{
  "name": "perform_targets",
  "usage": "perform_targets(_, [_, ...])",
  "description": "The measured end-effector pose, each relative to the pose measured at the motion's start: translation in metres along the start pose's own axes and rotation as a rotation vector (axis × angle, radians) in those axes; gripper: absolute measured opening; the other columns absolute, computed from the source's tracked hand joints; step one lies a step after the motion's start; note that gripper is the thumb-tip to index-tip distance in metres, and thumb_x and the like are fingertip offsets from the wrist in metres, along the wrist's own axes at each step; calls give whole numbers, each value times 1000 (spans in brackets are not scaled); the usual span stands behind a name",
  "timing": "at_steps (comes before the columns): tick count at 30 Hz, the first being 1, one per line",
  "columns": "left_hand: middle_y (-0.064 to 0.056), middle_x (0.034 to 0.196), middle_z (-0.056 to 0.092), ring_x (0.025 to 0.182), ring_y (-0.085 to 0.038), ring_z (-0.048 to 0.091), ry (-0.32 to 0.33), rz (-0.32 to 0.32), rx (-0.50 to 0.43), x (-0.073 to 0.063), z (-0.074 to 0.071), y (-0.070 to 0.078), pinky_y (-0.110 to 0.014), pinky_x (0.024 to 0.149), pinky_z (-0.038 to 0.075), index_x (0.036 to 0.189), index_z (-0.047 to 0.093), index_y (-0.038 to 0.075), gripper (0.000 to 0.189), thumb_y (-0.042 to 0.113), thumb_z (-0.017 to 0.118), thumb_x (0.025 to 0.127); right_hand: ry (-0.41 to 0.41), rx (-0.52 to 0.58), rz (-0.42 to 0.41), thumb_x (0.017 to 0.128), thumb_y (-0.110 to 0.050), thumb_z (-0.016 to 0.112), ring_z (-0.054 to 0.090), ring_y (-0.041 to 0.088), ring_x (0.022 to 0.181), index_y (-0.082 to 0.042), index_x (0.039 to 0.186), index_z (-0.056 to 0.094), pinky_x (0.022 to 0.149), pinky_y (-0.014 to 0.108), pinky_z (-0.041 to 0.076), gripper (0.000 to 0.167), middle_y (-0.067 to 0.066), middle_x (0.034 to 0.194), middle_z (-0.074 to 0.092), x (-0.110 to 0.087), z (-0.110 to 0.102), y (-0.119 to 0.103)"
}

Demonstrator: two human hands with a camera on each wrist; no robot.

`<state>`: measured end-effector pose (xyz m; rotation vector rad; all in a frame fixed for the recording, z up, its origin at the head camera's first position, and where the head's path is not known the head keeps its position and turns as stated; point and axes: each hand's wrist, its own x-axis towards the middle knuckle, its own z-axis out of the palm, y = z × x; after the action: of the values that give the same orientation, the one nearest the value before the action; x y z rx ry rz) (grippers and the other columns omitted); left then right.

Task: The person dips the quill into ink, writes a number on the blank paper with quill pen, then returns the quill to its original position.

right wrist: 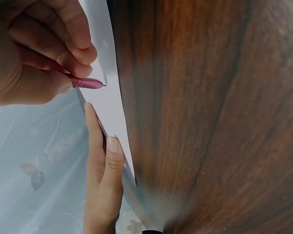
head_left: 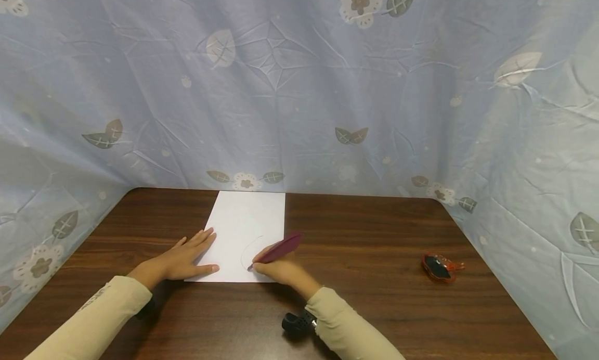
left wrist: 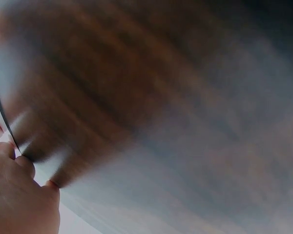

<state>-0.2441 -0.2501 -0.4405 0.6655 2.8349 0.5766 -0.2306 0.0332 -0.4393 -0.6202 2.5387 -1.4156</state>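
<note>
Right hand pinches the plum pen low, likely the best hold on something light, stiff, at near right of the paper; left hand, fingers spread, rests across its left edge

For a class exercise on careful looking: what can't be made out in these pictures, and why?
Head: part of the paper under the left hand, covered by that hand.
Right wrist: top end of the pen, lost behind the right hand.
Left wrist: grain of the table, blurred.
Head: the red-and-black object, too small to identify.
</note>
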Motion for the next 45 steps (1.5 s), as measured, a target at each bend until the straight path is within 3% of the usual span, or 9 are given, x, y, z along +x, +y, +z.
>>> perform_targets(9, [-22,157,16,143,-46,13,0,-2,5,0,0,-1,-70,107,7,150,24,0,92,55,60,87,50,34,-21,78,-9,74,48,-2,66,-3,90,74,61,13,42,13,5,85,70,-6,-7,3])
perform_targets(14, [-22,158,16,143,-46,13,-4,-2,13,0,-1,1,-70,107,7,150,24,0,91,55,59,88,14,45,-22,79,-8,73,50,1,67,-2,91,73,60,14,42,13,6,85,70,-8,-12,4])
perform_targets(31, [-21,157,16,142,-47,13,1,6,7,-1,0,-1,-71,107,8,150,24,0,91,56,59,87,54,-7,-17,79,-12,75,53,3,66,-9,85,75,59,18,45,7,-2,81,71,-12,-21,8])
perform_targets(37, [-22,157,17,142,-47,14,7,10,8,-2,-2,1,-71,106,9,150,26,-1,91,55,61,87,92,-7,-14,78,-11,75,54,4,64,-9,84,75,58,20,46,7,-1,80,71,-9,-24,12])
perform_targets(45, [-22,157,16,142,-47,13,-2,8,3,0,-3,3,-71,106,8,150,25,-1,91,54,60,87,177,33,-10,76,-8,75,60,5,72,-5,85,75,66,20,49,9,5,83,72,-8,-26,19])
